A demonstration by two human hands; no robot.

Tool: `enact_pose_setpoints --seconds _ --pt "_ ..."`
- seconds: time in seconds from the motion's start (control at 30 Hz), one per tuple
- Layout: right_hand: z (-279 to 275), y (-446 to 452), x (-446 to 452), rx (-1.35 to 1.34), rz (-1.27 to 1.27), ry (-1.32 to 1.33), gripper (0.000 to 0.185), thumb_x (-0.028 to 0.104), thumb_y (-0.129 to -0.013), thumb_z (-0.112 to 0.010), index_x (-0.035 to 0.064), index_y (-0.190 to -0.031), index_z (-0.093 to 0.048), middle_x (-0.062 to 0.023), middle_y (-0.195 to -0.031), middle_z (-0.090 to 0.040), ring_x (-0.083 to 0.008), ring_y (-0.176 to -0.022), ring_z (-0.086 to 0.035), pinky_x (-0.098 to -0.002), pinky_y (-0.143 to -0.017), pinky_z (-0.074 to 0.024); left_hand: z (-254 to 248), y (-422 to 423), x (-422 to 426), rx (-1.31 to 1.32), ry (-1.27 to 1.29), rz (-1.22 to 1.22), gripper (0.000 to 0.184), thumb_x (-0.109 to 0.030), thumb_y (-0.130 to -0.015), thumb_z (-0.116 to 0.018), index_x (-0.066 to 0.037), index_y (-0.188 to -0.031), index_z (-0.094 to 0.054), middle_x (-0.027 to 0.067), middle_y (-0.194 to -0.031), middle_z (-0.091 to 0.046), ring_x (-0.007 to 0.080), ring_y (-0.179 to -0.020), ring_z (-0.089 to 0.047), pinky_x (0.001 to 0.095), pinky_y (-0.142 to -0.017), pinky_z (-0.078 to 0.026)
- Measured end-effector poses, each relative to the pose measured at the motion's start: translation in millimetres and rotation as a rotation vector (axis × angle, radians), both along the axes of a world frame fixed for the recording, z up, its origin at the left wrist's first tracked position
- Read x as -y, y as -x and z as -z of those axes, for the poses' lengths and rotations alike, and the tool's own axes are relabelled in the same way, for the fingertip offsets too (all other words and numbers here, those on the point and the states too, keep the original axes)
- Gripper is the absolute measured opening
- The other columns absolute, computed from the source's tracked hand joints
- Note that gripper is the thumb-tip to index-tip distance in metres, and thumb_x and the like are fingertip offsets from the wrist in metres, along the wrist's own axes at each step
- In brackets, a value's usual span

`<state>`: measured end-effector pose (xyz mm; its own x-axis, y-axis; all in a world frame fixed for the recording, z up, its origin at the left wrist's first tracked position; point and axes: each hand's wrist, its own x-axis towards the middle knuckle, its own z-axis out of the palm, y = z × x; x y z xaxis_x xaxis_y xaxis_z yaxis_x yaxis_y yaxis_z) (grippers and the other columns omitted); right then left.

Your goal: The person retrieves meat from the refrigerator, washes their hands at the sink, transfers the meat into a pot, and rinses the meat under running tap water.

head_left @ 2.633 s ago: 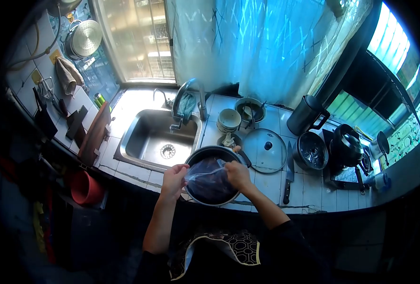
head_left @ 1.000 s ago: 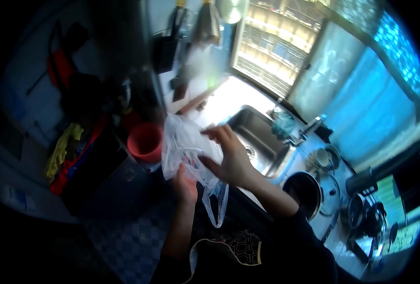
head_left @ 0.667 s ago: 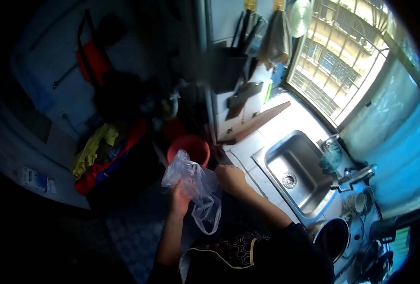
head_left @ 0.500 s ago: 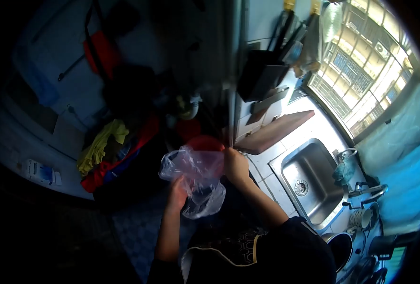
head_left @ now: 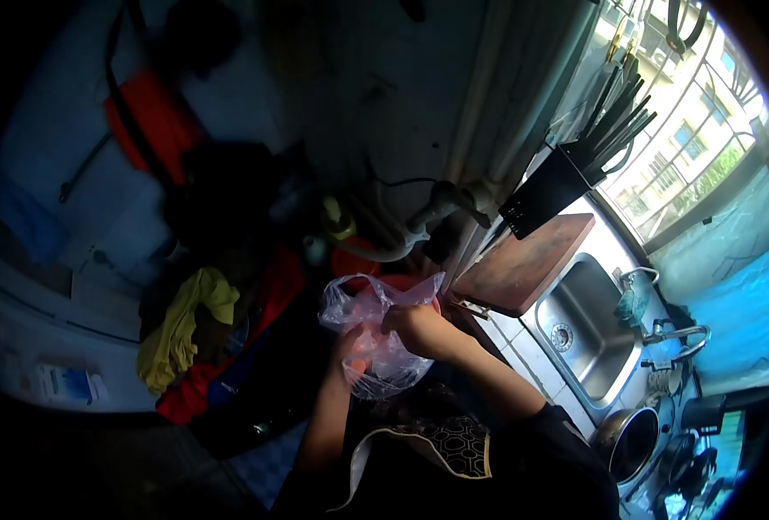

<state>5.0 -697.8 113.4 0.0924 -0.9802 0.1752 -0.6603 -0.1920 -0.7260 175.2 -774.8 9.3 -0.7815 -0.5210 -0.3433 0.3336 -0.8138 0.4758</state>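
Clenching the bag (head_left: 395, 368), the right hand (head_left: 424, 333) bunches its plastic; the left hand (head_left: 360, 340) shows through, its grip unclear. The bag is held up off the counter's (head_left: 536, 368) front edge, opened out and seemingly empty, but not yet let go.

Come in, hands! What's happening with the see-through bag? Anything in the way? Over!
Right hand closed on clear plastic bag. Left hand at bag, partly veiled by plastic. Red bucket just beyond, partly hidden; nothing seems in the way.
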Motion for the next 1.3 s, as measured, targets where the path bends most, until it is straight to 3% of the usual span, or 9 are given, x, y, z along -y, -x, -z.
enact_pose_setpoints --seconds 0.17,0.3,0.4,0.47,0.53,0.7,0.9,1.1,1.3 --pt "115.3 12.8 47.2 -0.501 -0.066 -0.652 0.027 0.021 -0.078 -0.048 0.0068 -0.098 -0.061 -0.0180 -0.105 -0.056 -0.0292 -0.094 -0.057 -0.0382 -0.080 -0.0447 35.9 6.4 29.2 0.098 0.153 0.096 0.035 -0.017 -0.084 -0.046 -0.005 -0.116 -0.043 0.0104 -0.105 -0.054 0.0244 -0.098 -0.053 0.0398 -0.072 -0.049" --pt "130.7 9.9 48.3 -0.629 0.193 -0.819 0.050 0.031 -0.077 -0.049 0.0141 -0.124 -0.042 -0.0121 -0.138 -0.022 -0.0355 -0.109 -0.045 -0.0443 -0.088 -0.0393 29.1 -8.9 18.7 0.377 0.128 0.126 0.050 -0.010 -0.084 -0.047 -0.012 -0.130 -0.027 0.0099 -0.115 -0.048 0.0250 -0.100 -0.051 0.0386 -0.073 -0.049" --pt "209.5 4.0 53.4 -0.869 0.445 -0.658 0.045 0.038 -0.075 -0.048 0.0147 -0.113 -0.055 -0.0056 -0.125 -0.038 -0.0390 -0.118 -0.027 -0.0656 -0.088 -0.0192 6.5 -12.3 -1.3 0.509 0.633 -0.045 0.076 -0.003 -0.078 -0.053 -0.008 -0.135 -0.004 0.0177 -0.127 -0.033 0.0257 -0.109 -0.044 0.0379 -0.087 -0.041" --pt "196.3 -3.6 63.1 -1.021 0.536 -0.480 0.043 0.031 -0.076 -0.048 0.0101 -0.114 -0.053 -0.0092 -0.124 -0.038 -0.0359 -0.117 -0.029 -0.0563 -0.092 -0.0230 -25.3 -12.6 -5.8 0.716 1.360 -0.231 0.066 0.001 -0.075 -0.052 -0.002 -0.132 -0.019 0.0201 -0.124 -0.036 0.0296 -0.108 -0.044 0.0358 -0.089 -0.038" --pt "175.3 -11.0 64.4 -1.059 0.583 -0.297 0.042 0.028 -0.077 -0.048 0.0076 -0.113 -0.052 -0.0108 -0.123 -0.039 -0.0334 -0.116 -0.031 -0.0517 -0.093 -0.0250 -60.4 -11.4 -2.8 0.676 1.441 -0.211 0.056 0.002 -0.075 -0.051 -0.002 -0.126 -0.029 0.0187 -0.119 -0.041 0.0290 -0.106 -0.046 0.0351 -0.090 -0.037" --pt "140.0 -1.5 69.0 -0.990 0.442 -0.300 0.032 0.020 -0.073 -0.050 0.0039 -0.100 -0.055 -0.0115 -0.113 -0.045 -0.0231 -0.105 -0.041 -0.0364 -0.078 -0.0366 -65.0 11.5 2.8 0.377 1.618 0.167 0.022 0.006 -0.072 -0.046 0.001 -0.093 -0.054 0.0152 -0.094 -0.056 0.0311 -0.094 -0.052 0.0332 -0.082 -0.041" --pt "184.2 17.4 41.2 -0.813 0.306 0.093 0.021 0.019 -0.070 -0.051 0.0085 -0.086 -0.060 -0.0077 -0.092 -0.051 -0.0227 -0.092 -0.048 -0.0306 -0.075 -0.0423 15.7 41.6 28.5 1.197 2.077 0.778 0.018 -0.006 -0.072 -0.048 -0.006 -0.084 -0.060 0.0132 -0.087 -0.059 0.0278 -0.093 -0.050 0.0383 -0.085 -0.034" --pt "198.5 9.5 44.7 -0.541 0.027 -0.593 0.016 0.013 -0.070 -0.052 0.0038 -0.077 -0.062 -0.0171 -0.085 -0.062 -0.0269 -0.083 -0.060 -0.0381 -0.067 -0.0480 24.9 53.2 40.8 1.168 2.129 0.836 0.018 -0.011 -0.075 -0.047 -0.007 -0.079 -0.064 0.0119 -0.078 -0.063 0.0276 -0.097 -0.050 0.0413 -0.088 -0.030" --pt "245.1 6.4 66.6 0.029 -0.202 -0.618 0.035 0.033 -0.073 -0.057 0.0079 -0.097 -0.062 -0.0149 -0.099 -0.060 -0.0309 -0.096 -0.055 -0.0411 -0.081 -0.0438 29.4 45.6 50.0 1.263 2.109 1.033 0.016 -0.012 -0.069 -0.054 -0.008 -0.081 -0.065 0.0117 -0.088 -0.062 0.0278 -0.102 -0.047 0.0424 -0.096 -0.026"
